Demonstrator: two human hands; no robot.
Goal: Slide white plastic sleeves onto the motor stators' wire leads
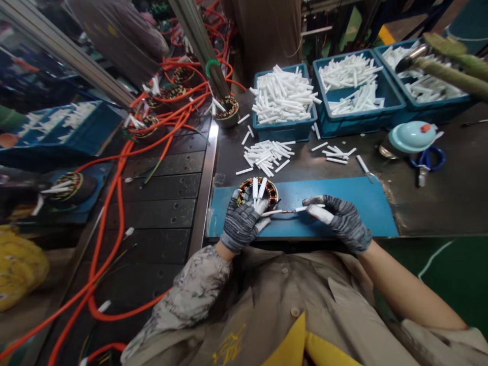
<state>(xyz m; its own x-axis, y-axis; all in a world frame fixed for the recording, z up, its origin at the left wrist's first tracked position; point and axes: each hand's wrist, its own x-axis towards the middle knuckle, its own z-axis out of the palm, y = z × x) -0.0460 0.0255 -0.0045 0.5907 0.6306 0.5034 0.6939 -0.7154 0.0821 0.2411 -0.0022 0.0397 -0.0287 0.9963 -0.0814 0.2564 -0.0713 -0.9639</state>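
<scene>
A ring-shaped motor stator (272,191) with copper windings lies on the blue mat, two white sleeves (255,189) standing up from it. My left hand (241,222), in a grey glove with white fingertips, is closed around the stator's near left side. By its fingertips, another white sleeve (272,212) sits over a lead that stretches right. My right hand (341,219), gloved alike, pinches a thin white sleeve (300,209) at the end of that lead. Between the two sleeves a short length of dark, coppery wire (288,211) shows.
Loose white sleeves (267,156) lie beyond the blue mat (366,203). Blue bins (284,133) of sleeves line the back. Right are blue-handled scissors (424,165) and a light-blue-lidded container (412,136). On the left, orange cables (122,203) cross a conveyor (163,213) beside more stators (227,114); another person (118,40) stands beyond.
</scene>
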